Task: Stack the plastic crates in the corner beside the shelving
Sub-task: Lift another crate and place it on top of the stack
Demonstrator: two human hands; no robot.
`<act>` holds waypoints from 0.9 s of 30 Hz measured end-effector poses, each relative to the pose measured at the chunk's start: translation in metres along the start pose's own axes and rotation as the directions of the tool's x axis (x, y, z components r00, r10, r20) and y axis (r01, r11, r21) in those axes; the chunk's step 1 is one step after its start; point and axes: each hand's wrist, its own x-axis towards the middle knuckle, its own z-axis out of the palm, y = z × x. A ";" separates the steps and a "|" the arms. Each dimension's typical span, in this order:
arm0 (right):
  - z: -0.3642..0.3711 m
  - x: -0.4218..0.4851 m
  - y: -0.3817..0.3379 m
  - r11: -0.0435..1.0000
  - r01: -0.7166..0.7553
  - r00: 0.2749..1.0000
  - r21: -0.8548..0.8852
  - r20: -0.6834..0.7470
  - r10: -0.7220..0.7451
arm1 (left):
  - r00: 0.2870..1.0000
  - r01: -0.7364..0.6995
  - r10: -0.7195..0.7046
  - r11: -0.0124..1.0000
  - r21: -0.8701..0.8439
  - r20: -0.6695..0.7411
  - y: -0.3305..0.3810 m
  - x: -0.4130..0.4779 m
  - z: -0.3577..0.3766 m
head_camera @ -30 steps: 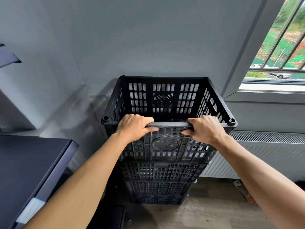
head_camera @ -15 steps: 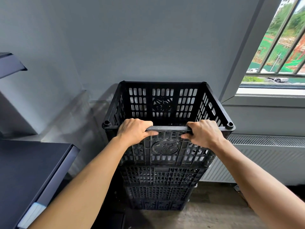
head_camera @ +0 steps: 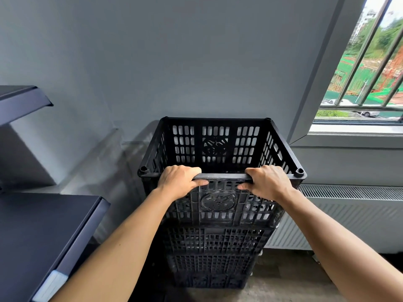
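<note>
A black slotted plastic crate [head_camera: 216,147] sits on top of a stack of black crates [head_camera: 212,256] against the grey wall. My left hand [head_camera: 177,182] grips the near rim of the top crate, fingers curled over the edge and thumb on the outer face. My right hand [head_camera: 269,182] grips the same rim further right in the same way. The top crate is empty inside. The stack stands on the floor between the dark shelving and the radiator.
Dark shelving [head_camera: 39,232] stands at the left, with an upper shelf [head_camera: 21,101] above it. A white radiator [head_camera: 349,216] runs along the right wall under a barred window [head_camera: 366,79]. Bare floor [head_camera: 283,280] lies to the right of the stack.
The top crate has come down slightly in view and sits lower against the stack. Both hands stay on its near rim. The view has tilted a little.
</note>
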 end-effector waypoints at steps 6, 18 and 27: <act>0.001 -0.001 0.000 0.999 -0.014 1.000 0.038 0.006 0.014 | 0.999 0.029 -0.028 0.999 0.035 -0.039 0.007 -0.005 0.005; 0.005 -0.007 -0.014 0.995 -0.094 0.994 0.034 -0.049 0.096 | 0.998 0.047 -0.056 0.973 -0.227 -0.033 0.013 -0.019 -0.002; -0.011 -0.035 -0.011 0.988 -0.025 0.996 0.152 -0.083 0.037 | 0.999 0.017 -0.036 0.916 -0.402 -0.040 0.016 -0.033 -0.028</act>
